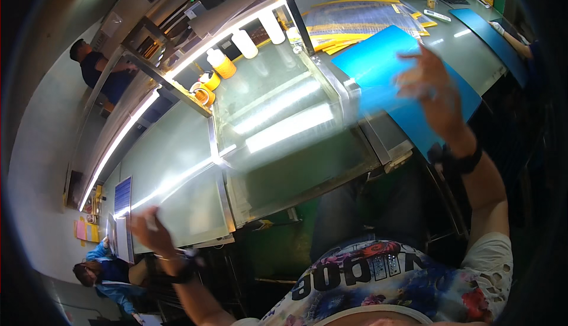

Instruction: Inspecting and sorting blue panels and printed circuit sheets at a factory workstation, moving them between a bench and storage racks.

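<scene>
My right hand (435, 92) is raised and blurred, fingers spread, above a blue mat (384, 65) on the right worktop. It wears a dark wristband, and I see nothing in it. My left hand (151, 226), also with a dark wristband, hovers at the near edge of the glossy grey-green worktop (177, 166) at lower left. Its fingers are curled, and blur hides whether they grip anything. Between the hands lies a shiny glass-like panel (278, 125) in a metal frame, reflecting strip lights.
White and orange bottles (222, 63) and tape rolls (204, 92) stand at the back of the bench. Yellow-edged printed sheets (361, 18) lie beyond the blue mat. One person stands at far left (94, 65), another sits at lower left (103, 273), and a sleeve (520, 45) shows at right.
</scene>
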Demonstrator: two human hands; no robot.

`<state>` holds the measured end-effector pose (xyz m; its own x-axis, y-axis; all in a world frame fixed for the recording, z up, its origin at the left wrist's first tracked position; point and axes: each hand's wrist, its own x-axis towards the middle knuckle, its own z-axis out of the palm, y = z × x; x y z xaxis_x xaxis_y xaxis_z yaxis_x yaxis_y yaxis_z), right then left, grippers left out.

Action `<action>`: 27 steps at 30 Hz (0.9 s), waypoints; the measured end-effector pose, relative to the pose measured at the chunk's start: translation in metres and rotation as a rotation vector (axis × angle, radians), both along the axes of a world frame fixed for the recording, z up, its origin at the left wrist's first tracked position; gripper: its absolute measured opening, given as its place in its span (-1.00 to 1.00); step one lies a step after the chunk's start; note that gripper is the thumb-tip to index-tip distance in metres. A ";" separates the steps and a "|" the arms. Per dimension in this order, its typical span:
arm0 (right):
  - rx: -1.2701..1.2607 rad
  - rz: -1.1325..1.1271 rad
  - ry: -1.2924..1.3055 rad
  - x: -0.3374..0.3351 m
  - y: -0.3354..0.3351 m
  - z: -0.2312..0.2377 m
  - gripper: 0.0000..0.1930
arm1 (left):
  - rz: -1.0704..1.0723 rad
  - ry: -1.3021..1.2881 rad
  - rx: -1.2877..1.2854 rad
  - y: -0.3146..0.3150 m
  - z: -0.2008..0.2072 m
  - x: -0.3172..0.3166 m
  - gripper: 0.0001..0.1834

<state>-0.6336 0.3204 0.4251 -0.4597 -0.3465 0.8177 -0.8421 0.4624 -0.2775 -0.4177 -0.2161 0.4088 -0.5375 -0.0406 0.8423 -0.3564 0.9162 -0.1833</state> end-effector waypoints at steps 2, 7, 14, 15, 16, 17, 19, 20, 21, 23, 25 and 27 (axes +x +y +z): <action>-0.357 0.274 -0.259 -0.014 -0.013 0.027 -0.70 | -0.200 0.115 -0.068 -0.018 0.081 -0.028 -0.94; -0.577 0.380 -0.982 -0.013 -0.033 -0.048 -0.63 | -0.221 -0.304 -0.019 -0.015 0.146 -0.116 -0.78; -0.484 0.051 -1.232 -0.097 -0.066 -0.134 -0.45 | -0.639 -0.659 0.164 0.067 0.040 -0.178 -0.17; -0.456 0.132 -1.276 -0.126 -0.048 -0.176 -0.68 | -0.694 -0.796 0.203 0.090 0.007 -0.182 -0.13; -0.394 0.082 -1.397 -0.125 -0.039 -0.180 -0.71 | -0.688 -0.930 0.309 0.103 -0.027 -0.173 -0.10; -0.330 0.044 -1.513 -0.121 -0.035 -0.177 -0.73 | -0.522 -1.031 0.106 0.108 -0.063 -0.164 -0.09; 0.199 -0.285 -1.027 -0.100 0.006 -0.176 -0.79 | -0.352 -1.272 0.231 0.146 -0.103 -0.153 0.10; 0.216 -0.552 -0.594 -0.081 0.028 -0.180 -0.75 | -0.269 -1.354 0.295 0.146 -0.130 -0.146 0.17; 0.164 -0.690 -0.488 -0.068 0.053 -0.169 -0.70 | -0.220 -1.275 0.391 0.150 -0.140 -0.140 0.20; -0.077 -0.934 -0.320 -0.050 0.131 -0.170 -0.56 | -0.290 -1.241 0.417 0.137 -0.143 -0.147 0.20; -0.325 -1.226 -0.386 -0.035 0.201 -0.185 -0.52 | -0.301 -1.229 0.434 0.132 -0.144 -0.154 0.18; -0.464 -1.371 -0.594 -0.028 0.252 -0.215 -0.46 | -0.293 -1.229 0.449 0.134 -0.147 -0.167 0.18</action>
<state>-0.6613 0.5720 0.2098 -0.4850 0.8121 0.3244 0.4113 0.5392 -0.7349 -0.5848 -0.0817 0.2616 -0.9674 0.0615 -0.2456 0.0394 0.9948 0.0940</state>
